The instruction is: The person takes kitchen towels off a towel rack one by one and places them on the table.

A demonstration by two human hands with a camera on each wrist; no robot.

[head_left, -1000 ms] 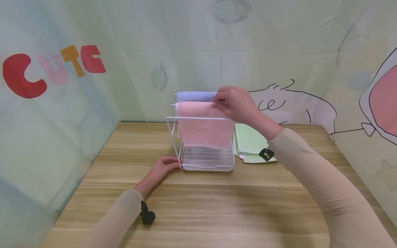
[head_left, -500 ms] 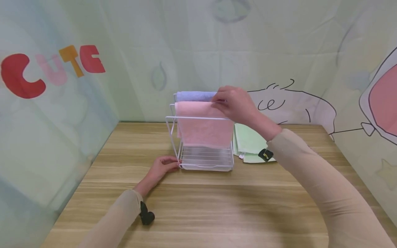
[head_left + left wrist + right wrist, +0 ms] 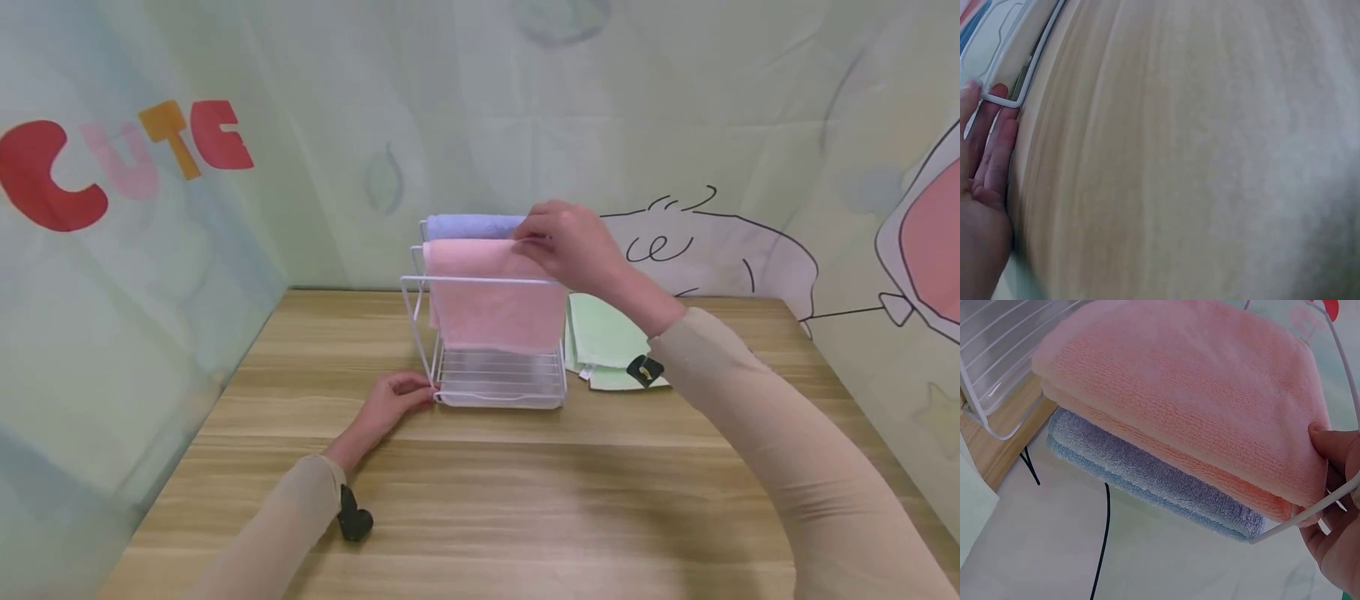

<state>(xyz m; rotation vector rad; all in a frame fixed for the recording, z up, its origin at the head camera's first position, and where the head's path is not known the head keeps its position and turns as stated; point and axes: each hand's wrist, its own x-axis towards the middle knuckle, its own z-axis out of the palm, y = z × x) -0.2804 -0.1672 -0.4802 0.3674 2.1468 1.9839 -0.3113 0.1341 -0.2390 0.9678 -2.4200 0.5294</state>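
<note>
A white wire rack [image 3: 480, 280] stands on the wooden table, with a pink towel [image 3: 495, 312] draped over one of its upper bars. Behind that hangs a blue towel [image 3: 471, 226], mostly hidden in the head view. My right hand [image 3: 573, 246] pinches the pink towel near its top right edge; in the right wrist view the thumb lies on the towel's face [image 3: 1185, 394] and the fingers are behind it. Down at the rack's front left corner, my left hand [image 3: 386, 408] grips the base wire, thumb over it and fingers beneath in the left wrist view.
A folded light green towel [image 3: 606, 333] with a white tag lies right of the rack, partly behind my right forearm. Printed fabric walls [image 3: 480, 125] enclose the table [image 3: 487, 500] at the back and sides. A shallow tray [image 3: 498, 402] forms the rack's base.
The head view tilts slightly, so the scene sits a little higher in it. Both hands, the rack and the towels keep their places.
</note>
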